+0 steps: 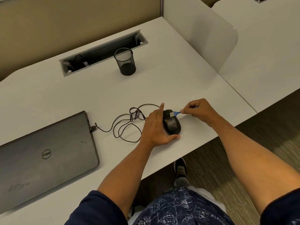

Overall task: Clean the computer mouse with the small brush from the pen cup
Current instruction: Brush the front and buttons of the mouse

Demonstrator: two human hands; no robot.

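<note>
Mouse cleaning is underway: my left hand cups its side near the bench edge, my right hand pinches the small blue brush, bristles on the buttons. Specks remain on the shell; the pen cup stands apart, looking empty.

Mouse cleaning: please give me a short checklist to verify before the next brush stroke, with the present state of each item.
1. Left hand steadies the mouse on the desk: ok.
2. Right hand pinches the blue brush handle: ok.
3. Bristles touch the mouse front: ok.
4. Specks remain on the mouse top: not ok.
5. Cable lies away from the brush path: ok.
6. Pen cup upright, ready for returning the brush: ok.
</note>
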